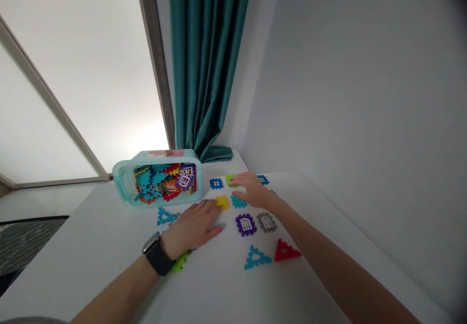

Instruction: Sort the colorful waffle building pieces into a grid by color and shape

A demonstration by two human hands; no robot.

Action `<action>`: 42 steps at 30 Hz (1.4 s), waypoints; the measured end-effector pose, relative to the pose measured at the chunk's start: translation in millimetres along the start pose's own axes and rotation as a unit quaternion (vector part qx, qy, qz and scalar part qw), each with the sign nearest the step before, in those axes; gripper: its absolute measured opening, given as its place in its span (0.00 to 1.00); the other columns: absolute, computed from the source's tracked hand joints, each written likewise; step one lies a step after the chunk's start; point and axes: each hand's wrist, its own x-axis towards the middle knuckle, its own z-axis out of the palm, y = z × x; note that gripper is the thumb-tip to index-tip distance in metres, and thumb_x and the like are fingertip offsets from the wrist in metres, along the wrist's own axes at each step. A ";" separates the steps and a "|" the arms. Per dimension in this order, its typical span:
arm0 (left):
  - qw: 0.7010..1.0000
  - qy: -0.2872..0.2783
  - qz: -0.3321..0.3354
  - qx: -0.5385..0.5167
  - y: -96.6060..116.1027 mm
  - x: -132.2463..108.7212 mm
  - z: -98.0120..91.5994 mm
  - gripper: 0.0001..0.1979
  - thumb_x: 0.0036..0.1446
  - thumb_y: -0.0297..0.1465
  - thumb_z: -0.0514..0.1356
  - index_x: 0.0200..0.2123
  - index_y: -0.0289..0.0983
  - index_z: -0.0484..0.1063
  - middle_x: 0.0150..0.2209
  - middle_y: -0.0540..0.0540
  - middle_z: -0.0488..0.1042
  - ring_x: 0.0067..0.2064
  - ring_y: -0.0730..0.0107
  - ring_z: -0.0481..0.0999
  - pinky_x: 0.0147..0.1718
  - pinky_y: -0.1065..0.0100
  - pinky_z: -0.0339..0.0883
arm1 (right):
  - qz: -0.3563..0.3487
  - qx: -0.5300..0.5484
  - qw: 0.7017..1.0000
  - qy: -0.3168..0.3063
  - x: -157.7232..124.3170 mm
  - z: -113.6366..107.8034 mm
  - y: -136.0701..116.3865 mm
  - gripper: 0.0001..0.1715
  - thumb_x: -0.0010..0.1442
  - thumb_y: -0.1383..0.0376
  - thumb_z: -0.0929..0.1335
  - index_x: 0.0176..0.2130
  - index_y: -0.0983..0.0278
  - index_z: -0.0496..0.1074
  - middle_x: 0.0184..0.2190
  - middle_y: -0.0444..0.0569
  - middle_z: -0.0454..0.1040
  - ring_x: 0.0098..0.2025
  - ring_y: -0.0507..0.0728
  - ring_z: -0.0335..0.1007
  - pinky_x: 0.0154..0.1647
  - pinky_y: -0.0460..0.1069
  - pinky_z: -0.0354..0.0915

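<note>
My left hand, with a dark watch on its wrist, lies flat with fingers stretched out. Its fingertips are at the edge of a yellow notched square. Under and behind this hand, a light green piece and a grey piece are partly hidden. My right hand has its fingers at a lime green piece. Its thumb is apart from them, over a teal square. Nearby lie a blue window-shaped square, a purple window piece and a grey window piece.
A pale teal tub full of mixed colored pieces lies on its side on the white table. Blue and red triangles lie nearer me. Another blue triangle is left. A green curtain and wall stand behind.
</note>
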 end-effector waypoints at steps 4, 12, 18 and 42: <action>0.999 -0.002 0.039 -0.006 0.9 -2.3 -6.6 0.20 0.69 0.42 0.50 0.58 0.39 0.67 0.54 0.39 0.73 0.55 0.53 0.72 0.54 0.55 0.66 | 0.004 0.007 1.000 0.006 -21.9 -6.6 -13.1 0.12 0.62 0.62 0.70 0.47 0.58 0.78 0.52 0.50 0.79 0.57 0.60 0.71 0.63 0.59 0.58; 0.999 0.025 0.035 -0.026 -14.3 -34.1 -20.2 0.20 0.71 0.43 0.48 0.56 0.41 0.71 0.55 0.40 0.74 0.56 0.54 0.73 0.57 0.54 0.63 | 0.008 0.029 0.999 0.019 -40.6 0.1 -50.7 0.14 0.64 0.64 0.67 0.49 0.60 0.76 0.51 0.52 0.79 0.56 0.61 0.72 0.63 0.60 0.61; 0.999 0.015 0.026 -0.034 -29.6 -82.5 -33.2 0.21 0.69 0.43 0.52 0.61 0.44 0.67 0.63 0.41 0.68 0.63 0.54 0.67 0.62 0.53 0.60 | -0.029 0.082 0.996 -0.015 -35.5 10.3 -94.8 0.15 0.66 0.64 0.66 0.51 0.61 0.75 0.54 0.53 0.77 0.59 0.60 0.69 0.63 0.59 0.61; 0.993 0.089 -0.033 -0.066 -54.6 -139.6 0.8 0.21 0.60 0.36 0.63 0.56 0.39 0.71 0.55 0.40 0.74 0.60 0.54 0.69 0.61 0.53 0.62 | 0.009 0.090 0.994 -0.060 -35.1 62.8 -207.5 0.24 0.59 0.65 0.71 0.54 0.58 0.66 0.55 0.55 0.68 0.60 0.67 0.62 0.65 0.66 0.55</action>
